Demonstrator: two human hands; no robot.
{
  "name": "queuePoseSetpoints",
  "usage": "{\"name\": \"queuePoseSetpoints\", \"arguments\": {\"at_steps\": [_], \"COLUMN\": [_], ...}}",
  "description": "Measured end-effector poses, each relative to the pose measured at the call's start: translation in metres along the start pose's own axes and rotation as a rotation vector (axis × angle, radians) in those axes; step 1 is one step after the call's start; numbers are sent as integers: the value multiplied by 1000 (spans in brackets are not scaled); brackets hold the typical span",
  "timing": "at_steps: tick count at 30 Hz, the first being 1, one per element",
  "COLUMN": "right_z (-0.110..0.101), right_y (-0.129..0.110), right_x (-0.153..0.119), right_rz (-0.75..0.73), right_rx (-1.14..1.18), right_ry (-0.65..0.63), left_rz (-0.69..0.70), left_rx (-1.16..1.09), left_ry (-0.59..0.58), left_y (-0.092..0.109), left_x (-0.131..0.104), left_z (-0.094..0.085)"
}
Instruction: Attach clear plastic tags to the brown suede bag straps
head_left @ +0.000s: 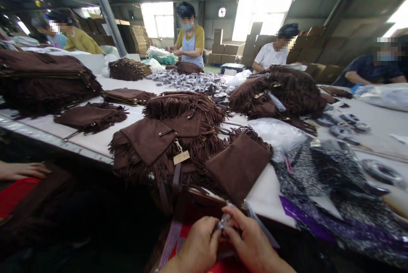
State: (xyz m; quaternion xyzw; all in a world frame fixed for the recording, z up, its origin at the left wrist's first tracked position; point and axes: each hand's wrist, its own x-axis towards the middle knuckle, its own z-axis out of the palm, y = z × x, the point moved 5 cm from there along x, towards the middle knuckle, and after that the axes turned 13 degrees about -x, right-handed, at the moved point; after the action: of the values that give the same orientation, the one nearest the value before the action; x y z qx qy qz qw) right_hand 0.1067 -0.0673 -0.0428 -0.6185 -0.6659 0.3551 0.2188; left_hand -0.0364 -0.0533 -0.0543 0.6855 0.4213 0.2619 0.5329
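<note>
Pinching a small clear-wrapped metal fitting [223, 221] between both hands, low at the 6 o'clock edge of my view, just off the near rim of the worktop [95, 139]. My left hand [199, 245] is curled closed, thumb and fingertips on the fitting's lower left end. My right hand [250, 241] is closed too, its fingertips meeting the fitting from the right. Both touch it; neither is nearer.

The fitting's long axis runs roughly from 7 o'clock to 1 o'clock, upper end pointing at the brown suede pouch [239, 166]. That pouch lies directly at 12 o'clock from my hands, close by, its lower corner hanging over the worktop rim almost onto my fingertips. A thin strap or cord [261, 228] trails from there toward 4 o'clock, past my right hand; I cannot tell what it joins.

At 11 o'clock from my hands, a fringed brown bag [153, 145] with a paper tag [181, 157], touching the pouch's left side. More fringed bags [185, 105] stacked behind it at 12. At 2 o'clock, clear plastic bags [277, 132] and patterned dark fabric [331, 183]. Red cloth [188, 232] under my wrists.

Another person's hand [22, 171] rests flat at 9 o'clock, well apart. Other people work along the far side.
</note>
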Motion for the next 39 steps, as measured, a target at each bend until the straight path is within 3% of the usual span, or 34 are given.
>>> {"name": "queuePoseSetpoints", "arguments": {"at_steps": [4,9,19,24,28,34,39], "right_z": [0,8,10,14,22,6,13], "right_y": [-2,5,11,9,11,19,13], "right_x": [-6,-7,-7,-7,-11,-20,-18], "right_rz": [68,191,249,284,288,312,277], "right_rx": [3,173,249,331,356,386,498], "right_ry": [11,26,64,79,70,263,61], "left_rz": [16,-94,-265,-340,-378,-490,-514], "left_rx": [83,58,-551,-705,-904,-1044,-1115], "left_ry": [-65,-51,-9,56,53,38,46], "left_y": [-2,-11,-15,-21,-14,-10,-13], "left_x": [-1,-3,-5,-3,-1,-4,-4], "left_z": [8,12,19,21,18,12,15]}}
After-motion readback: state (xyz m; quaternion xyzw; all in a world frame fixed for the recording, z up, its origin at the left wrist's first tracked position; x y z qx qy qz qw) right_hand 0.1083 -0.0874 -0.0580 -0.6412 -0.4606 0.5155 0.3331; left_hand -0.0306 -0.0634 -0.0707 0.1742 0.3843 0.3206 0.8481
